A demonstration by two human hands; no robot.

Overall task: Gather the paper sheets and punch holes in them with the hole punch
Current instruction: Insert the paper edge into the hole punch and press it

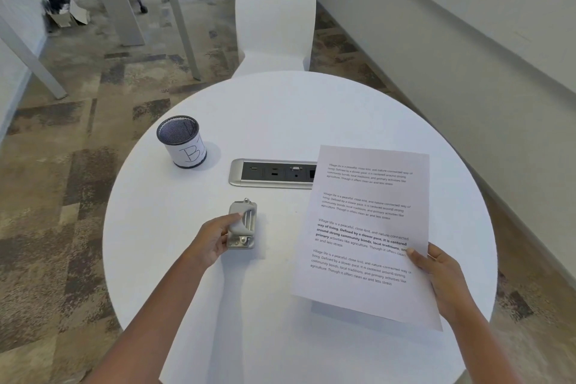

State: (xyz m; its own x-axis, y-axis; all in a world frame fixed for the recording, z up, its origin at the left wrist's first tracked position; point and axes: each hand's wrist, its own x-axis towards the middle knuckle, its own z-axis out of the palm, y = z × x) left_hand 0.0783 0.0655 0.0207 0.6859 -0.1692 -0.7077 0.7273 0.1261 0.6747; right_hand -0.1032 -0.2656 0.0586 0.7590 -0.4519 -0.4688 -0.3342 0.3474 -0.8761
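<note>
A grey metal hole punch (243, 225) stands on the round white table (280, 115), left of centre. My left hand (215, 238) grips it from the left side, thumb on its top lever. The printed paper sheets (364, 227) are lifted off the table on the right, tilted, with their shadow below the near edge. My right hand (442, 277) pinches them at the lower right edge, thumb on top. How many sheets are in the stack I cannot tell.
A black mesh pen cup (184, 142) with a white label stands at the table's left. A silver power and data socket strip (271, 174) is set into the middle, partly covered by the paper. A white chair (274, 19) stands beyond the far edge.
</note>
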